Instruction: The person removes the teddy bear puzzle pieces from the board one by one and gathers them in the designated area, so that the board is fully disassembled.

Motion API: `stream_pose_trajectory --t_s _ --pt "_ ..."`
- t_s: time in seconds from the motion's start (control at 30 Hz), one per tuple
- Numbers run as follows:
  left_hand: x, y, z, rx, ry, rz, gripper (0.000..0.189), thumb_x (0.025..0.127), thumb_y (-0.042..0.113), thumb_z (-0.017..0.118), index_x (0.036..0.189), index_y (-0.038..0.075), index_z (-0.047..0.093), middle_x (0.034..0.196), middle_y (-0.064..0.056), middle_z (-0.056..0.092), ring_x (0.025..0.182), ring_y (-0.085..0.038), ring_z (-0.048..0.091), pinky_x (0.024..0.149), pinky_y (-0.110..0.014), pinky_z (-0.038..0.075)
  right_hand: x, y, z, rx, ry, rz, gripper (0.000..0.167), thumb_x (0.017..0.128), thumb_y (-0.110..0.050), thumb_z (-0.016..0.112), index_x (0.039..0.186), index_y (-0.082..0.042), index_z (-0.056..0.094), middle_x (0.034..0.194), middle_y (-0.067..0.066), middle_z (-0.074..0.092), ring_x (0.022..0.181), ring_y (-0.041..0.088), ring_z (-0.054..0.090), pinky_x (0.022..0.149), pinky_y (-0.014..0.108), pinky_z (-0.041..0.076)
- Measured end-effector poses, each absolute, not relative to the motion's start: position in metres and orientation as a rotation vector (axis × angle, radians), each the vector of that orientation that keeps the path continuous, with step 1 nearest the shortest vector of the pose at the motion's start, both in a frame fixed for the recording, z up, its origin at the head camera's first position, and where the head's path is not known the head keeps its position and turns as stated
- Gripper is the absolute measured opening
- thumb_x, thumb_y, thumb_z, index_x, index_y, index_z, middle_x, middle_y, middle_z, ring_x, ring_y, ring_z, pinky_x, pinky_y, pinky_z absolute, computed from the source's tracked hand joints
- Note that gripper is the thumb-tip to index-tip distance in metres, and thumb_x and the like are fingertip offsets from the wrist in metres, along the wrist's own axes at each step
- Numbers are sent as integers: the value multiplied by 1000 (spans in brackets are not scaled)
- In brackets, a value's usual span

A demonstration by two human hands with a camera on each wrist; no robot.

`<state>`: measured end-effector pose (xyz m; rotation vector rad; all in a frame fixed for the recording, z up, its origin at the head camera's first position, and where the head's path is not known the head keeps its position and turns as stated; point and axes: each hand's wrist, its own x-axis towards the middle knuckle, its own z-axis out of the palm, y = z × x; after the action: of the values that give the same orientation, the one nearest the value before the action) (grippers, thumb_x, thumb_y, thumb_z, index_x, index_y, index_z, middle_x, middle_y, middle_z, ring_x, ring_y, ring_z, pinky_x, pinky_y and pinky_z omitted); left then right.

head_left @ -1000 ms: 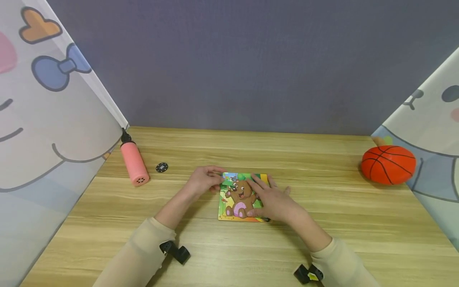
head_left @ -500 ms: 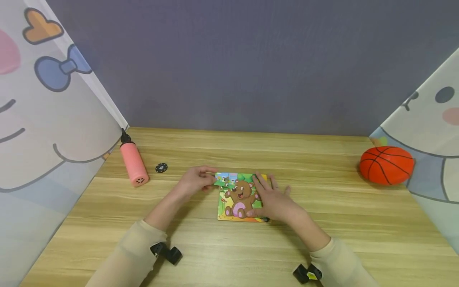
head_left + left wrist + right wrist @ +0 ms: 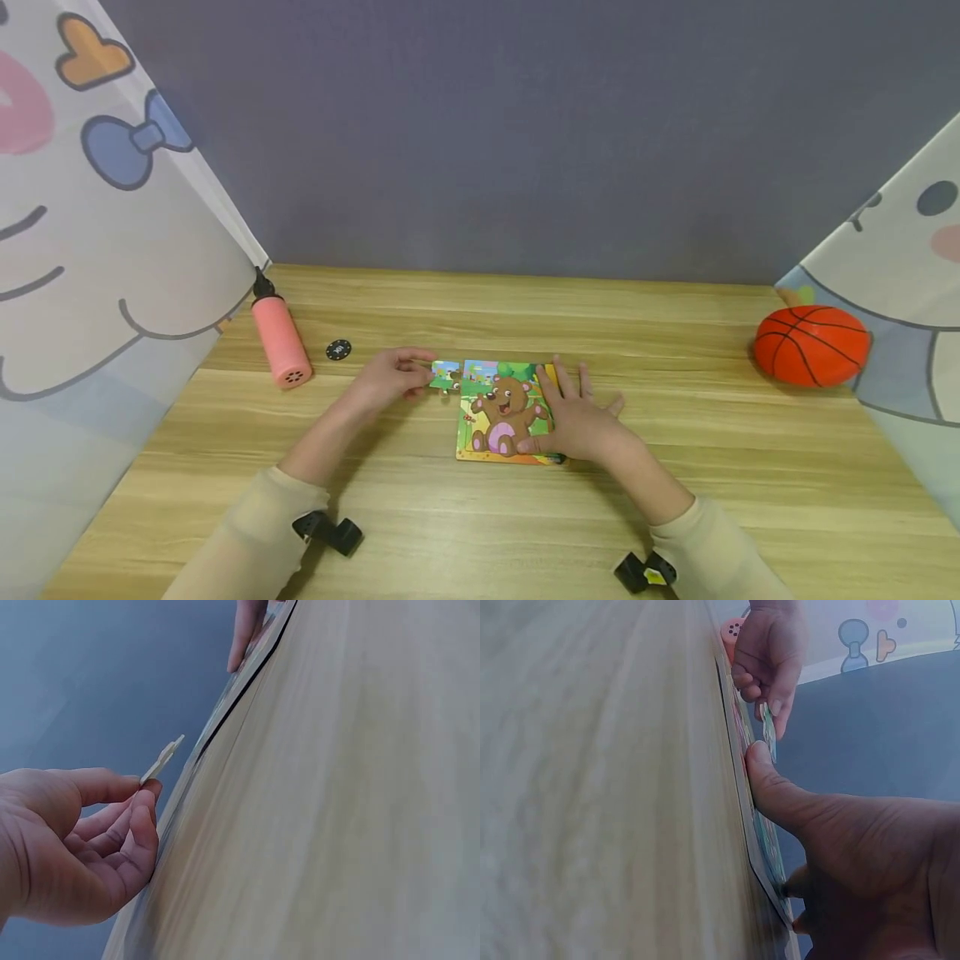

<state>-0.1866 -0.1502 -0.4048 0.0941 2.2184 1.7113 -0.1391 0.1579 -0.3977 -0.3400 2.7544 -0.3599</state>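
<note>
A bear jigsaw puzzle (image 3: 504, 417) lies flat on the wooden table at the centre of the head view. Thumb and fingers of my left hand (image 3: 386, 379) pinch a puzzle piece (image 3: 446, 377) just left of the puzzle's upper left corner. Seen edge-on in the left wrist view, the thin piece (image 3: 162, 760) is tilted and held off the table. My right hand (image 3: 581, 421) rests on the puzzle's right side with its fingers spread, covering part of the picture. In the right wrist view the right thumb (image 3: 769, 776) presses on the puzzle's surface.
A pink hand pump (image 3: 281, 342) with a black nozzle lies at the left, with a black round chip (image 3: 339, 350) beside it. An orange-red toy basketball (image 3: 812, 345) sits at the far right. A grey panel (image 3: 480, 142) stands behind the table (image 3: 480, 533).
My left hand has moved left with the pinched piece, from over the puzzle's upper left corner to beyond its edge. The right hand stays on the puzzle, its fingers slightly more spread.
</note>
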Motion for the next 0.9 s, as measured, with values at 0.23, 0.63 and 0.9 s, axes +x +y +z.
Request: stream_pose_trajectory --t_s 0.23,0.63,0.9 --pt "-187 -163 -408 100 2227 1693 39 96 5 67 133 -2 60 96 -12 69 80 -21 62 74 -32 57 -139 158 -398 -341 2753 -366 123 75 -75 70 164 -15 9 168 14 -8 148 50 -9 89 92 0" --pt "-185 -191 -409 87 2240 1686 39 98 5 64 136 -3 59 93 -10 69 77 -20 62 71 -30 57 -140 158 -398 -347 2746 -386 123 75 -74 70 164 -16 9 168 13 -9 148 50 -10 88 92 -3" --pt "-183 -210 -407 83 2259 1689 41 99 4 63 138 -6 55 92 -10 69 78 -19 63 70 -29 58 -139 159 -398 -355 2752 -383 123 74 -74 70 164 -15 10 168 14 -7 148 51 -9 87 92 -2"
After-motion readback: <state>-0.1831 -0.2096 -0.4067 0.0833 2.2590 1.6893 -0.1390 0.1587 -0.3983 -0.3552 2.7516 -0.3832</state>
